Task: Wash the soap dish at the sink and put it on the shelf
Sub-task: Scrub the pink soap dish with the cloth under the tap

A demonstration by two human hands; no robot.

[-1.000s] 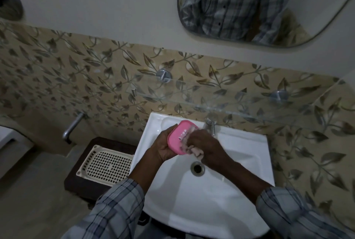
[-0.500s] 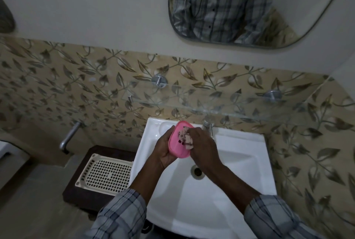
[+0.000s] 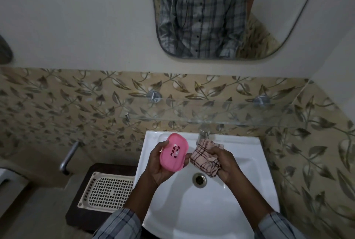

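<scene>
A pink soap dish (image 3: 173, 152) with drain slots in its middle is held over the white sink (image 3: 207, 206), tilted toward me. My left hand (image 3: 159, 167) grips it from below, thumb on its left rim and fingers at its right edge. My right hand (image 3: 223, 163) holds a bunched pink checked cloth (image 3: 204, 159) just right of the dish, apart from it. A clear glass shelf (image 3: 211, 112) runs along the tiled wall above the sink on two metal mounts. The tap (image 3: 203, 134) stands behind the cloth; no running water is visible.
The drain (image 3: 199, 179) lies below the hands. Left of the sink, a cream perforated tray (image 3: 106, 192) lies on a dark stool. A metal pipe (image 3: 68, 159) juts from the wall at the left. A mirror (image 3: 221, 13) hangs above the shelf.
My right hand with the cloth has pulled away from the soap dish to the right. The dish's slotted face is now uncovered. The camera has tilted, showing more of the mirror.
</scene>
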